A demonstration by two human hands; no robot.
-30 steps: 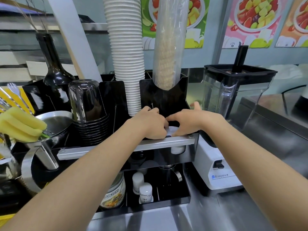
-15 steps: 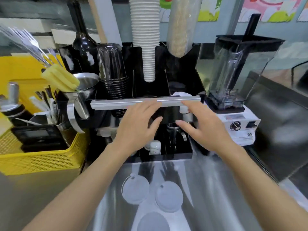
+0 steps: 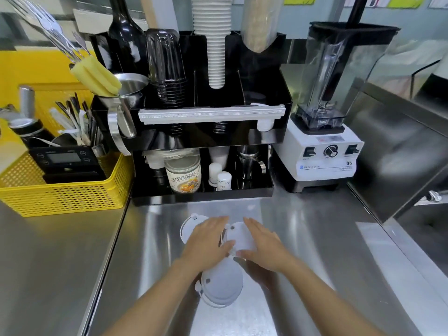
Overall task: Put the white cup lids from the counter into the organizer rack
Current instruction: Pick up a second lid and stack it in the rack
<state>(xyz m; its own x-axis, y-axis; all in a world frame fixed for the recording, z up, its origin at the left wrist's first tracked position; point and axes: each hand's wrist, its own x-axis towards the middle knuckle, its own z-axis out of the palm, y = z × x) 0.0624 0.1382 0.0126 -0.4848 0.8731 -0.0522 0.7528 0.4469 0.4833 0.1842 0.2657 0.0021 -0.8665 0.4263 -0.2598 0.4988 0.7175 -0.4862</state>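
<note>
Three white cup lids lie on the steel counter in front of the black organizer rack (image 3: pixel 278 132). My left hand (image 3: pixel 208 241) rests flat, fingers apart, on the left lid (image 3: pixel 188 229), and its thumb touches the middle lid (image 3: pixel 240 236). My right hand (image 3: pixel 264 243) holds that middle lid by its right edge, thumb under it, so the lid sits slightly tilted. The nearest lid (image 3: pixel 221 287) lies free just below my wrists. A few white lids (image 3: pixel 264 123) sit in the rack's upper right compartment, behind a silver bar (image 3: pixel 211 113).
A white blender (image 3: pixel 322 151) stands right of the rack. A yellow basket (image 3: pixel 65 195) with a scale and utensils stands to the left. The rack holds stacked cups (image 3: pixel 215 44), a can (image 3: pixel 183 173) and small bottles. A counter seam runs at the left.
Both hands have come down from the rack's upper right compartment to the counter. They now rest on the lids there, and the view has tilted downward.
</note>
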